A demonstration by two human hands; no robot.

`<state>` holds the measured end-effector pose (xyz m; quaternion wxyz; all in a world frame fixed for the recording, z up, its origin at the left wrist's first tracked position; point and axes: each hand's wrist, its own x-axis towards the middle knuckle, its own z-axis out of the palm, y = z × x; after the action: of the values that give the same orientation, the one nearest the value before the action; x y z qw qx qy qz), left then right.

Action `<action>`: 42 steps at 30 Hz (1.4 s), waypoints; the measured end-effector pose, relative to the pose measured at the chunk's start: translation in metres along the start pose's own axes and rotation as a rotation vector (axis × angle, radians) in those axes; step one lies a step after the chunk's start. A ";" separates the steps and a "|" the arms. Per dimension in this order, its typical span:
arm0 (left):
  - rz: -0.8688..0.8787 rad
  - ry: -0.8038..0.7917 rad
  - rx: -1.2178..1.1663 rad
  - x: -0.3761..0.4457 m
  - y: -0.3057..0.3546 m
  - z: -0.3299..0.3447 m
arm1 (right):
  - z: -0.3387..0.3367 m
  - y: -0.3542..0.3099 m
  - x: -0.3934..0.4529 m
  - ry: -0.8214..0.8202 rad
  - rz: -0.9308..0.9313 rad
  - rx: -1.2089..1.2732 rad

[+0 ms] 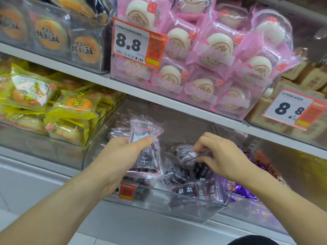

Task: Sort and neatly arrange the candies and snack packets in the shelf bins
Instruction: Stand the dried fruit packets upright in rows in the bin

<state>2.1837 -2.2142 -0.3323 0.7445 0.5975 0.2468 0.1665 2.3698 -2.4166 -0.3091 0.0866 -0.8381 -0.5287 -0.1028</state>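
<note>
Gripping clear dark-fruit packets point(146, 149), left hand point(122, 152) | right hand point(221, 156) pinching crinkled clear packet point(187, 152) | pink bun packs point(203, 55) crowd overhead, yellow pastry packs point(53, 106) leftward

- The dark packets point(178, 174) are glossy clear plastic film, crinkled and catching light; the contents show through as dark, matt lumps.
- The clear bin point(177, 206) holding them is smooth, hard transparent plastic with a shiny front wall.
- The pink packets point(219, 50) are translucent pink film, glossy, over smooth pale matt cakes.
- The yellow packets point(70, 110) are shiny yellow film with clear windows.
- The price tag point(138, 42) looks like smooth printed paper or card, orange and white.
- The shelf edge point(123, 87) is smooth, painted grey-white, probably metal, with a dull sheen.
- The purple wrappers point(242, 190) look like shiny crumpled foil.
</note>
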 end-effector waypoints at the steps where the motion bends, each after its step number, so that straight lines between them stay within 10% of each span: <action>1: -0.001 -0.004 -0.001 0.001 -0.001 0.000 | -0.004 -0.004 -0.007 0.048 -0.006 0.056; 15: -0.015 -0.040 0.189 -0.009 -0.002 0.010 | 0.007 -0.036 -0.031 -0.366 0.063 0.380; 27: -0.036 -0.002 0.194 -0.014 0.003 0.010 | 0.016 -0.036 -0.015 -0.009 0.277 0.395; 36: 0.176 0.051 0.393 -0.018 0.009 0.013 | -0.013 -0.049 -0.035 0.700 0.277 0.598; 42: 0.126 -0.131 0.300 -0.034 0.013 0.039 | -0.006 -0.065 -0.033 0.608 0.363 0.899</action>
<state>2.1785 -2.2605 -0.3073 0.6495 0.7258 0.1819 0.1351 2.2967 -2.4193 -0.3102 0.5991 -0.7289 -0.3194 -0.0878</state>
